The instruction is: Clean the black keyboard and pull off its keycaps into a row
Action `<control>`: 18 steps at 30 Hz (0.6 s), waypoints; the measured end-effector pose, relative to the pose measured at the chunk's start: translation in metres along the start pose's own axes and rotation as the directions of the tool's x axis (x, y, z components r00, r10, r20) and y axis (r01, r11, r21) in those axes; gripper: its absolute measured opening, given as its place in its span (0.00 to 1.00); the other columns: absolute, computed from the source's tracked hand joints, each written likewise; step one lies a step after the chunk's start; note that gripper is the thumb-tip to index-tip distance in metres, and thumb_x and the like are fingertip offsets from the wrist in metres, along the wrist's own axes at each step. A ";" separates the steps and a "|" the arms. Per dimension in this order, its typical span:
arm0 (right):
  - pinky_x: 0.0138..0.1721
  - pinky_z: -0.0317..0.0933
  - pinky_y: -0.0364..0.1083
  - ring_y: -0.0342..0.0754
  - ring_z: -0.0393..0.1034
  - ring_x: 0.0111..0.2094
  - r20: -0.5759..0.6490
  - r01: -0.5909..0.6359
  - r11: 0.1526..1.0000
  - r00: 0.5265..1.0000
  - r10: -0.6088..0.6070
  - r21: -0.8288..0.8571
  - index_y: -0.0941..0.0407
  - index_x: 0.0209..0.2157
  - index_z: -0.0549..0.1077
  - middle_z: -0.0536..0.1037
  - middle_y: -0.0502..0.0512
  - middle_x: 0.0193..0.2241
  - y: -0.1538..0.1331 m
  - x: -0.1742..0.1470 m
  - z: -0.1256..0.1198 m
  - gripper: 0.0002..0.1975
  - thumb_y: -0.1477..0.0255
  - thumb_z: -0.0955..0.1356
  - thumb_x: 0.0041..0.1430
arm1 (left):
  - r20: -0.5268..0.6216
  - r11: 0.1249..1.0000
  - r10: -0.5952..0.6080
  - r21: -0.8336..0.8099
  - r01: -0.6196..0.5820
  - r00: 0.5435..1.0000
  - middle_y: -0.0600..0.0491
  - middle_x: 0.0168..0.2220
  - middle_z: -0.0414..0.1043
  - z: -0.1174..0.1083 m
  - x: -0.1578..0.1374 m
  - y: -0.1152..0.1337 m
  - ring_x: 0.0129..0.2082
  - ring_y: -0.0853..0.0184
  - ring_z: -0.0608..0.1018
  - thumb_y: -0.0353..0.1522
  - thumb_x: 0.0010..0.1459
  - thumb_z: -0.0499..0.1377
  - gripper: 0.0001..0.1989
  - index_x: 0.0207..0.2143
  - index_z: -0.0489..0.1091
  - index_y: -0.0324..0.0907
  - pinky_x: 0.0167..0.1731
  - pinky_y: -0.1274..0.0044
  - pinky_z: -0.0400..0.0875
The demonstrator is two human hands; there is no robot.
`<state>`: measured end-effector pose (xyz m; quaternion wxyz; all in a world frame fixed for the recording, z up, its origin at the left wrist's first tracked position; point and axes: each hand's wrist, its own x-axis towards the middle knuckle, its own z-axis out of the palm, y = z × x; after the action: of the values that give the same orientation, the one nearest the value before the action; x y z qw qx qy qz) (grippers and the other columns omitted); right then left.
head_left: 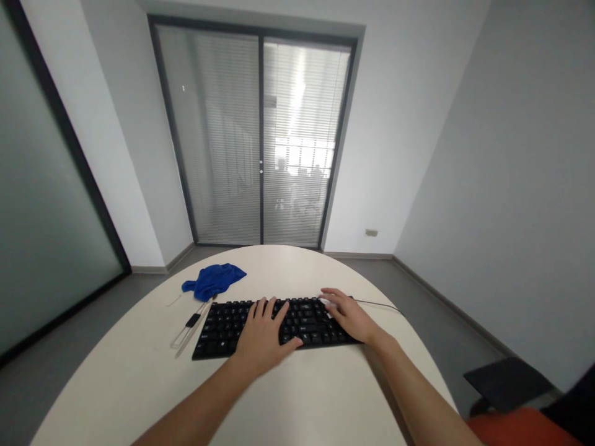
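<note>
A black keyboard [223,328] lies across the pale table. Spread over its middle keys is my left hand [263,337], fingers apart and holding nothing. My right hand [348,314] is at the keyboard's right end, thumb and fingers closed around a small white thing [328,302] that is mostly hidden, its kind unclear. Left of the keyboard lies a looped wire tool [191,321] with a black middle piece, looking like a keycap puller. A thin pale stick with a dark tip [198,326] rests beside it.
A crumpled blue cloth [216,280] is on the table [297,402] behind the keyboard's left end. A thin cable [379,304] runs off the table's right edge. At lower right stands a chair with a black armrest [509,381] and an orange seat [515,427].
</note>
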<state>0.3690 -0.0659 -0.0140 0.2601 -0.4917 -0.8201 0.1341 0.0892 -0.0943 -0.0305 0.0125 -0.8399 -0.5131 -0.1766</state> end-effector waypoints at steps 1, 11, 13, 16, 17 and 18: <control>0.64 0.56 0.55 0.54 0.66 0.60 -0.048 -0.025 1.000 0.999 0.025 0.006 0.56 0.56 0.73 0.71 0.61 0.59 0.002 -0.001 -0.003 0.21 0.65 0.59 0.69 | 0.005 1.000 -0.001 -0.011 0.001 1.000 0.41 0.66 0.58 0.000 0.000 0.000 0.66 0.42 0.58 0.57 0.56 0.55 0.41 0.67 0.58 0.46 0.64 0.52 0.49; 0.65 0.54 0.58 0.55 0.65 0.61 -0.068 -0.082 0.992 0.995 0.076 -0.094 0.57 0.55 0.74 0.74 0.60 0.58 0.001 0.005 0.013 0.22 0.65 0.57 0.70 | 0.009 0.999 0.036 -0.029 -0.036 0.999 0.45 0.70 0.51 0.002 0.002 -0.002 0.68 0.42 0.53 0.56 0.57 0.55 0.42 0.68 0.56 0.46 0.64 0.51 0.47; 0.66 0.51 0.59 0.55 0.61 0.64 -0.001 -0.076 0.984 0.997 0.076 -0.159 0.59 0.59 0.71 0.70 0.61 0.61 -0.003 0.006 0.016 0.23 0.68 0.56 0.69 | 0.023 0.998 0.045 -0.033 -0.045 0.999 0.46 0.70 0.52 0.000 0.004 -0.003 0.68 0.42 0.54 0.55 0.57 0.55 0.41 0.68 0.55 0.46 0.64 0.51 0.47; 0.67 0.49 0.59 0.56 0.57 0.66 0.066 -0.084 0.968 0.993 0.102 -0.237 0.64 0.63 0.65 0.65 0.66 0.64 -0.007 0.013 0.017 0.26 0.73 0.58 0.66 | 0.028 0.998 0.053 -0.028 -0.052 0.998 0.45 0.69 0.53 -0.001 0.005 -0.005 0.67 0.43 0.55 0.55 0.58 0.55 0.40 0.67 0.56 0.46 0.64 0.51 0.48; 0.67 0.50 0.59 0.57 0.56 0.66 0.087 -0.084 0.963 0.990 0.110 -0.257 0.65 0.63 0.65 0.64 0.67 0.64 -0.009 0.016 0.017 0.27 0.74 0.59 0.64 | 0.026 0.998 0.057 -0.026 -0.056 0.998 0.45 0.69 0.54 -0.001 0.005 -0.005 0.67 0.43 0.56 0.55 0.58 0.55 0.40 0.67 0.57 0.47 0.64 0.51 0.48; 0.66 0.51 0.59 0.58 0.57 0.66 0.110 -0.081 0.959 0.987 0.115 -0.273 0.66 0.63 0.64 0.64 0.69 0.64 -0.010 0.019 0.016 0.27 0.76 0.59 0.63 | 0.022 0.998 0.059 -0.024 -0.058 0.998 0.45 0.69 0.54 -0.001 0.006 -0.006 0.67 0.44 0.56 0.55 0.58 0.55 0.39 0.67 0.57 0.47 0.64 0.51 0.48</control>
<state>0.3454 -0.0536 -0.0171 0.1327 -0.5531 -0.8199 0.0651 0.0863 -0.0868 -0.0290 0.0022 -0.8566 -0.4863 -0.1724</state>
